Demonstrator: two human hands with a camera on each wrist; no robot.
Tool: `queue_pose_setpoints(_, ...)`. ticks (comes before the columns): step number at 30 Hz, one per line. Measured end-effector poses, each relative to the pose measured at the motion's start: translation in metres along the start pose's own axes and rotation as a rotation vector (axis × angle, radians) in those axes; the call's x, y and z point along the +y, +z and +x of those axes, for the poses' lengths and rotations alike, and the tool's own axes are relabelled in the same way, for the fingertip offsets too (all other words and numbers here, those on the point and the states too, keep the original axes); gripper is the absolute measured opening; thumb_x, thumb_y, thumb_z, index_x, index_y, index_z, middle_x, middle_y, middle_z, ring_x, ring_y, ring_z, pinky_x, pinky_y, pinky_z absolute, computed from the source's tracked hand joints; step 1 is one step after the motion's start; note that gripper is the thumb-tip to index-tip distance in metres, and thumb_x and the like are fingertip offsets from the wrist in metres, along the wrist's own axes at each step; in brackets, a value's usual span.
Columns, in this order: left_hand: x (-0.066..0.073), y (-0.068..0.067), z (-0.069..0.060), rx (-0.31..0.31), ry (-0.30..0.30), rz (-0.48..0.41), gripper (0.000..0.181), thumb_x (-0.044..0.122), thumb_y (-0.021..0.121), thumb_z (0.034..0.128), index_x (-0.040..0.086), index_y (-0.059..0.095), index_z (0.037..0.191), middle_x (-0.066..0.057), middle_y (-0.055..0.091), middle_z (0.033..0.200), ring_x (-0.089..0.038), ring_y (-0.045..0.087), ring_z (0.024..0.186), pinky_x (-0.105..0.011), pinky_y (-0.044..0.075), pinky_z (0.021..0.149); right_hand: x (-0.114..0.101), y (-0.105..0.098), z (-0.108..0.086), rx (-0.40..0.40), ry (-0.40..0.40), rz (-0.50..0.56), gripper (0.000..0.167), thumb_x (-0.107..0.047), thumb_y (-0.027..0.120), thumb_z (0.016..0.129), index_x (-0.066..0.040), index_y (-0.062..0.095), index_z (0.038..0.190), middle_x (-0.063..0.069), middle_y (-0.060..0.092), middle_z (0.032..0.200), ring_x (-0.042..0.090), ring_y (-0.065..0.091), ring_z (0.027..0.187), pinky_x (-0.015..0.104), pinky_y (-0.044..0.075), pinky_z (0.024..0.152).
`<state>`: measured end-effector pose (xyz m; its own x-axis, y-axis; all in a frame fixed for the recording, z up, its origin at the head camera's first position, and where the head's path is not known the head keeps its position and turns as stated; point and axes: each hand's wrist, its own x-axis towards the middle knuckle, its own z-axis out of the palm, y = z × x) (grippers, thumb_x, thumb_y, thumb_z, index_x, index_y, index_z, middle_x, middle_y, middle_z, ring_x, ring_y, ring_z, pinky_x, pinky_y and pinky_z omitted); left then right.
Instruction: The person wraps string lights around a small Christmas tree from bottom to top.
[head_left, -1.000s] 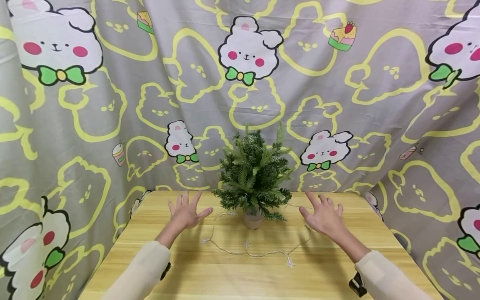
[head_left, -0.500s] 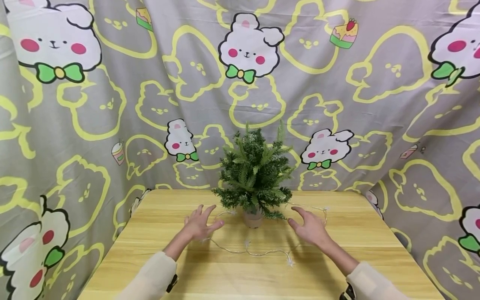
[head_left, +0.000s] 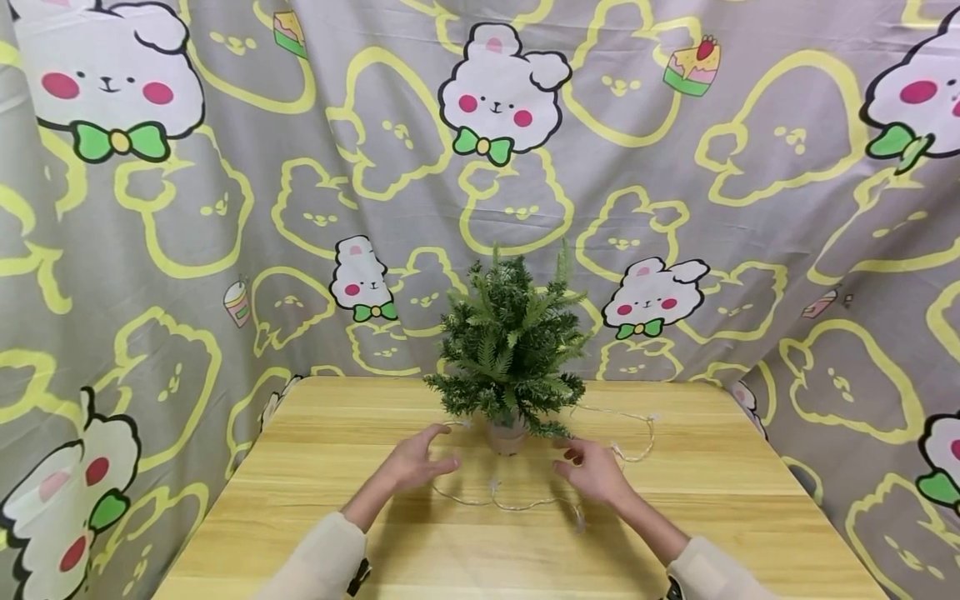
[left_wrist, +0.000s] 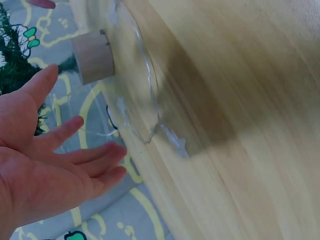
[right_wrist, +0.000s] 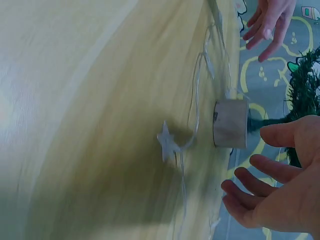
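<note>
A small artificial Christmas tree (head_left: 510,342) stands upright on its round wooden base (head_left: 508,438). A clear string of star lights (head_left: 495,493) curves over the tabletop around it. To the left of the base is my left hand (head_left: 416,461), fingers spread and slightly bent, holding nothing. My right hand (head_left: 594,472) faces it from the right, fingers loosely bent, with nothing in its grasp. In the left wrist view, a star (left_wrist: 176,143) lies on the wood beyond the fingertips. Another star (right_wrist: 165,142) shows in the right wrist view. Both hands are apart from the base.
The wooden table (head_left: 300,517) ends at a back edge just behind the tree. A grey cartoon-print curtain (head_left: 420,217) hangs behind and on both sides. Part of the light string (head_left: 622,414) runs behind the tree to the right.
Both hands have come inward and nearer to me, from wide beside the tree to close on either side of its base. The fingers are less spread. The tree has stayed put.
</note>
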<state>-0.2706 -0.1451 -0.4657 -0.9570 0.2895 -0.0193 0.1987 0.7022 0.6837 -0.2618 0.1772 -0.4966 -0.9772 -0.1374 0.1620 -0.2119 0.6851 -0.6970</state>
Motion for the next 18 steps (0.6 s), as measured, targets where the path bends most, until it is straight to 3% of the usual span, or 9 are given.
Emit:
queue_pose_setpoints(7,-0.002,0.01,-0.001,-0.017,0.042,-0.085,0.058,0.015,0.083,0.0808,0.004,0.06,0.133,-0.035,0.06,0.127,-0.051,0.06,0.114,-0.06,0.055,0.087,-0.004,0.018,-0.005,-0.048,0.015,0.111,0.031,-0.009,0.077,0.082,-0.001,0.072,0.112,0.007,0.073,0.092,0.016,0.066,0.082,0.03,0.057,0.073)
queue_pose_setpoints(11,-0.006,0.017,-0.001,-0.047,0.074,-0.081,0.048,0.011,0.084,0.0784,0.0,0.066,0.122,-0.029,0.068,0.111,-0.04,0.066,0.1,-0.05,0.058,0.079,-0.002,0.027,-0.008,-0.095,0.009,0.16,0.031,-0.009,0.077,0.08,0.0,0.074,0.109,0.004,0.074,0.088,0.014,0.066,0.079,0.025,0.055,0.067)
queue_pose_setpoints(18,-0.005,0.015,0.004,-0.087,0.102,-0.054,0.034,0.002,0.085,0.0747,-0.003,0.072,0.106,-0.02,0.073,0.092,-0.02,0.067,0.079,-0.035,0.058,0.069,-0.007,0.042,0.0,-0.161,-0.058,0.22,0.03,-0.008,0.079,0.078,0.002,0.075,0.105,0.005,0.074,0.087,0.011,0.066,0.076,0.023,0.055,0.066)
